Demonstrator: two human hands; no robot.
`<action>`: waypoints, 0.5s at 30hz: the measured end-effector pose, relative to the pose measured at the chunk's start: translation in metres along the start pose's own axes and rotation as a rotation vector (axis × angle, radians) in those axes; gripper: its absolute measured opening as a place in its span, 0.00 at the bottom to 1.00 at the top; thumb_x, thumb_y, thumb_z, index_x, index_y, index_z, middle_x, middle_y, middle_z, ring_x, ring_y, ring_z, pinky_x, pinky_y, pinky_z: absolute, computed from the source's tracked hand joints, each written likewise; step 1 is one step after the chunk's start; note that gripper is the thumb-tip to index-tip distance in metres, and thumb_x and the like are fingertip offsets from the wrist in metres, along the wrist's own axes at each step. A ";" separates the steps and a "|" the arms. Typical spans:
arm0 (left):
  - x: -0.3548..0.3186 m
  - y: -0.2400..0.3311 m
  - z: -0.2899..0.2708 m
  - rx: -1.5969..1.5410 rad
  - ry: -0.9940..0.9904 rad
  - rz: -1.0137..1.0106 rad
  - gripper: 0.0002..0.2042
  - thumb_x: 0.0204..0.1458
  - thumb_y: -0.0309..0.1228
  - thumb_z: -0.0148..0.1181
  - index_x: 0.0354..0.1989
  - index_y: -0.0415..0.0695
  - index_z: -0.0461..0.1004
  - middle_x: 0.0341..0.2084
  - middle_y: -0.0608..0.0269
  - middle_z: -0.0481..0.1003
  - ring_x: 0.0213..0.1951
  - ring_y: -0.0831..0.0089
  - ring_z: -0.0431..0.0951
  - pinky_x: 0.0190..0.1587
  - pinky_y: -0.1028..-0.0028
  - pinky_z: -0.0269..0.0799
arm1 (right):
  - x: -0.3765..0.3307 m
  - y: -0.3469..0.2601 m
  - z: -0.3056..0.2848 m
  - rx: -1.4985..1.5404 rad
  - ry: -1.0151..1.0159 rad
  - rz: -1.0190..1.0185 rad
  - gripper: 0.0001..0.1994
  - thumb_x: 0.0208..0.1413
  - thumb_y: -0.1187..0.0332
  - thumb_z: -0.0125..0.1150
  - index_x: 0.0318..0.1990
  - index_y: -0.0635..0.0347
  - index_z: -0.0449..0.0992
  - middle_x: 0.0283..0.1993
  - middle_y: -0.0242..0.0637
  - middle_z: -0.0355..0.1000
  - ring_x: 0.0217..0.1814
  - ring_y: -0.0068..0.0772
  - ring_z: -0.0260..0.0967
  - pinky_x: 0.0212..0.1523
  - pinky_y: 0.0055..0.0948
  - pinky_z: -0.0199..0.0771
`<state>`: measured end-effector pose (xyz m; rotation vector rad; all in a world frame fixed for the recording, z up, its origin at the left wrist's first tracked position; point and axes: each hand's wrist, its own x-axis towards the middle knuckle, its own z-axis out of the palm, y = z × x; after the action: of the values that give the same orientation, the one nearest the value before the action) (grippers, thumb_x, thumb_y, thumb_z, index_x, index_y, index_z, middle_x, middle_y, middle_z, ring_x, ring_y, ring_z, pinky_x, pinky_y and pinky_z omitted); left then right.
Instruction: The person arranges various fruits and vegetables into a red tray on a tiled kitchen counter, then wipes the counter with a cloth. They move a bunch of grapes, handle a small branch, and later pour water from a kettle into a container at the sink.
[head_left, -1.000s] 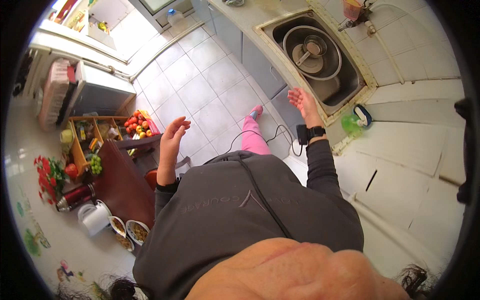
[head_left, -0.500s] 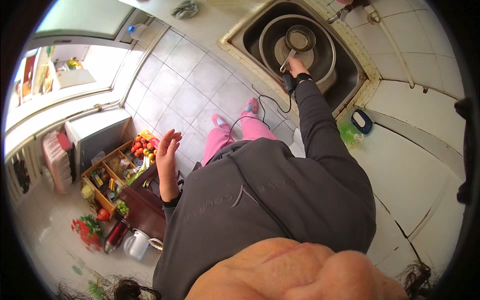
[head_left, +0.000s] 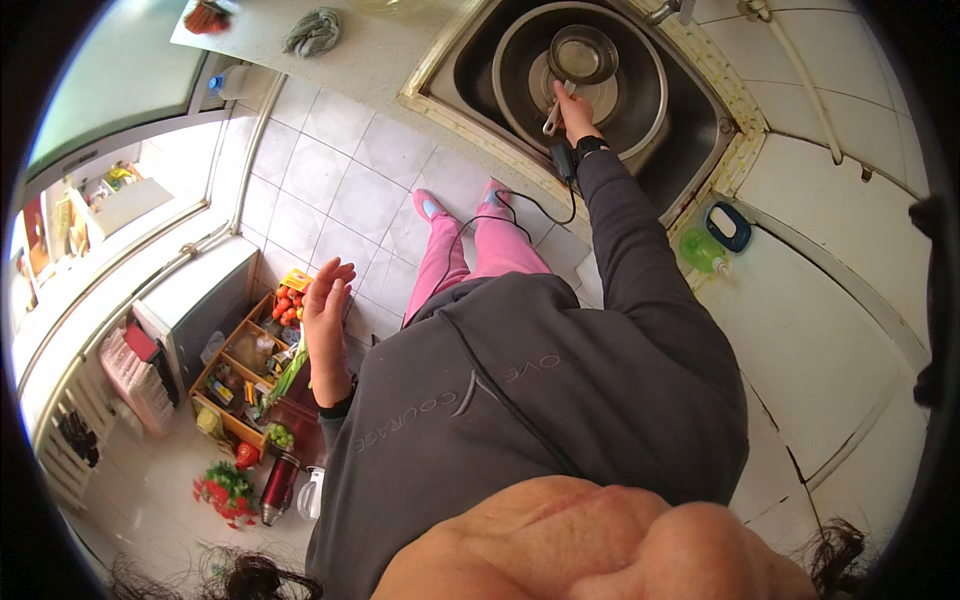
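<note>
My right hand (head_left: 576,116) is closed round the pale handle of a small round metal pan (head_left: 583,54), at the upper right. The pan is over a wide metal basin (head_left: 655,95), which stands in the sink (head_left: 697,128); whether pan and basin touch I cannot tell. A black cable with a small dark box (head_left: 565,160) hangs by my right wrist and runs down toward my legs. My left hand (head_left: 326,325) is raised at my left side, holding nothing, its fingers bent and partly apart.
A grey cloth (head_left: 312,33) lies on the counter left of the sink. Green soap (head_left: 702,250) and a dark-rimmed dish (head_left: 727,227) stand right of it. At lower left are a divided wooden box of food (head_left: 240,425), a red thermos (head_left: 280,487) and red flowers (head_left: 226,494).
My right hand and the pan have moved slightly left and up in view, along with the sink. My feet have shifted to the left. My left hand stays raised.
</note>
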<state>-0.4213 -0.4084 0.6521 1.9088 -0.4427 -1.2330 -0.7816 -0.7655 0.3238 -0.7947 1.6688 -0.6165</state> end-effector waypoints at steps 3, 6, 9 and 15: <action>0.004 0.003 -0.001 0.002 0.013 -0.005 0.18 0.67 0.29 0.53 0.63 0.39 0.70 0.53 0.58 0.78 0.56 0.69 0.77 0.58 0.70 0.70 | -0.008 -0.003 -0.004 -0.070 0.062 -0.118 0.25 0.59 0.47 0.64 0.31 0.67 0.77 0.27 0.42 0.75 0.28 0.39 0.73 0.31 0.42 0.69; 0.008 0.004 -0.001 0.009 0.007 -0.011 0.18 0.67 0.29 0.53 0.63 0.39 0.70 0.53 0.58 0.78 0.56 0.69 0.77 0.58 0.70 0.70 | -0.013 -0.009 -0.008 -0.082 0.107 -0.164 0.24 0.59 0.49 0.63 0.31 0.67 0.76 0.27 0.43 0.75 0.29 0.40 0.73 0.33 0.43 0.68; 0.011 0.006 -0.001 0.043 -0.028 0.001 0.17 0.67 0.28 0.53 0.63 0.39 0.70 0.53 0.58 0.78 0.56 0.69 0.77 0.58 0.70 0.70 | -0.016 -0.012 -0.012 -0.087 0.107 -0.184 0.22 0.60 0.51 0.63 0.30 0.66 0.75 0.26 0.43 0.74 0.28 0.40 0.72 0.33 0.42 0.68; 0.022 0.015 -0.001 0.010 -0.071 0.043 0.18 0.66 0.28 0.53 0.63 0.40 0.70 0.53 0.57 0.77 0.57 0.67 0.76 0.59 0.68 0.70 | -0.040 -0.018 -0.024 -0.151 0.077 -0.228 0.24 0.60 0.50 0.63 0.25 0.65 0.71 0.23 0.42 0.73 0.27 0.39 0.72 0.30 0.44 0.67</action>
<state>-0.4081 -0.4316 0.6506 1.8592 -0.5253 -1.2757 -0.7960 -0.7461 0.3674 -1.0926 1.7229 -0.6910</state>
